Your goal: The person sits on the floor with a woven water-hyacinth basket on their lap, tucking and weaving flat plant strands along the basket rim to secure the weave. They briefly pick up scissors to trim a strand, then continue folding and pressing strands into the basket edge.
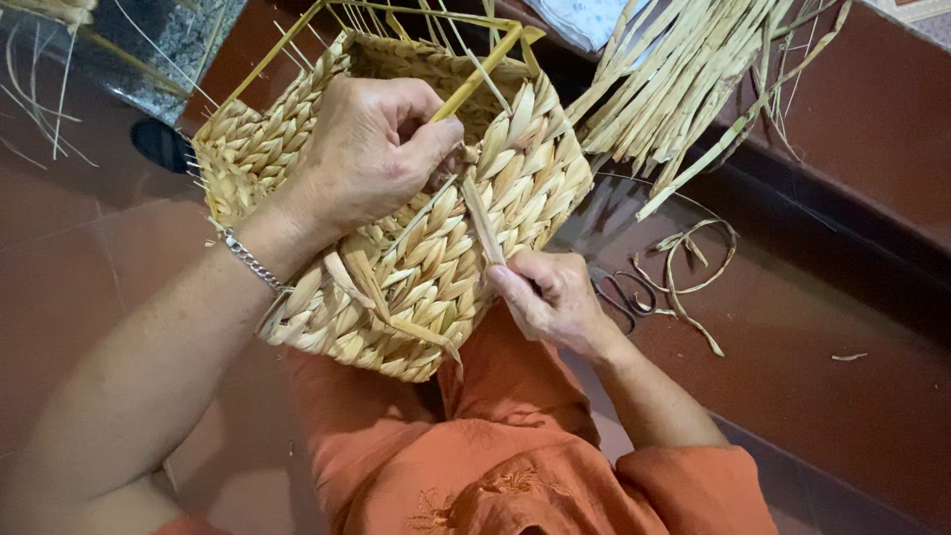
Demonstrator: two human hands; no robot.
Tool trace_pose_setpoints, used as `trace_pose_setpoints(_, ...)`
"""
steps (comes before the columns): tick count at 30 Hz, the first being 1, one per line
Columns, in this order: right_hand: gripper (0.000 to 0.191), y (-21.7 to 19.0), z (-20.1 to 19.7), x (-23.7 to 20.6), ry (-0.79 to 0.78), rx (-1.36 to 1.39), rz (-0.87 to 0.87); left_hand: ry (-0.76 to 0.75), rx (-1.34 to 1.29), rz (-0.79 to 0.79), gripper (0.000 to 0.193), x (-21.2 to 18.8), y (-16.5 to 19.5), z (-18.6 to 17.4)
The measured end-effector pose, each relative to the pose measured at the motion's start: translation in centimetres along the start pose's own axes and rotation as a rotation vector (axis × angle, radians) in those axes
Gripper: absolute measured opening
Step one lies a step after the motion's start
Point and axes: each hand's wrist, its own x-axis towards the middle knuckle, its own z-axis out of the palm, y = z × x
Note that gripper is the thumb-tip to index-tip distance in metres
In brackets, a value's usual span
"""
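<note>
A weaver is steadying a half-woven straw basket (396,218) on an orange-clad lap, left hand (371,149) gripping its wall; the right hand (550,297) is pinching a loose strand (483,223) near the basket's lower edge; tucking it seemingly demands a firm pull.

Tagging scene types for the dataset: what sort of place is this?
Likely a home or small workshop floor used for hand weaving: a half-woven straw basket, loose straw strips and scissors lying on reddish floor tiles.
</note>
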Motion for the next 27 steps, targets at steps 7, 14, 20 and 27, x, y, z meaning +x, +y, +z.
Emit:
trace_pose_setpoints(7,0.026,-0.4,1.1,-1.6,0.007,0.04,0.043,0.069,0.041,0.066,0.016,-0.9,0.1,0.1)
trace_pose_setpoints(14,0.027,-0.5,1.3,-1.9,0.02,-0.021,-0.089,0.082,0.039,0.075,0.017,-0.9,-0.4,0.4)
trace_pose_setpoints(20,0.009,-2.4,-1.5,-0.5,0.033,0.059,-0.308,-0.074,-0.201,-0.215,0.013,0.4,0.3,-0.1)
trace_pose_setpoints(27,0.015,-5.8,-1.7,2.1,-0.001,0.185,-0.396,-0.258,-0.543,-0.253,0.052,-2.6,0.2,-4.6)
